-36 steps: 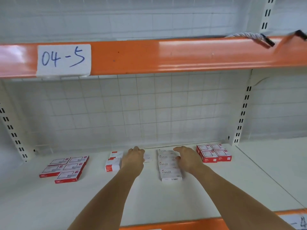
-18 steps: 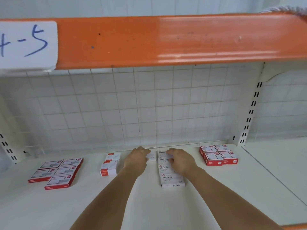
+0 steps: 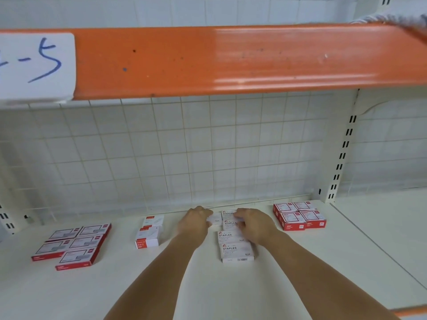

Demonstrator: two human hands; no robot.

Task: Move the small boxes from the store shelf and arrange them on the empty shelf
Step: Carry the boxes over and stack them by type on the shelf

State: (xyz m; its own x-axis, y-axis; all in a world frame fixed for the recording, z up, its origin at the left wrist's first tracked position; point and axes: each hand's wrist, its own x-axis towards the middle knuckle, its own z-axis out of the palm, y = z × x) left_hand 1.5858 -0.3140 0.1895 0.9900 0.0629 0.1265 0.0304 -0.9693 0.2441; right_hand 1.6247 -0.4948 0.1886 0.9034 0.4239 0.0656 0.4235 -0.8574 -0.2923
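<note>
While both hands work at the far edge of the white metal shelf (image 3: 231,289), the arranging looks well under way, though I cannot tell how many boxes are left to bring from the store shelf, which is out of view. Four groups already lie in a loose line from left to right. At the left sit the flat red-and-white cardboard boxes (image 3: 74,243), five of them laid face up. Right of them stands the short stack of white boxes with red ends (image 3: 149,232). In the middle runs the near-to-far column of white cardboard boxes printed STAPLES (image 3: 235,250), and at the far right sits the square block of red boxes with white labels (image 3: 299,214).

The left hand (image 3: 196,224) curls its fingers round a small white box (image 3: 214,220) just left of the column's far end, apparently settling it into place. The right hand (image 3: 253,226) lies over the column's far boxes with bent fingers; whether it grips one or only steadies them I cannot tell.

All the boxes are crisp, matt card with sharp corners. Behind them rises a white wire grid panel (image 3: 184,146), and above hangs a glossy orange shelf edge (image 3: 231,58), slightly scuffed, bearing a white handwritten label (image 3: 34,65).
</note>
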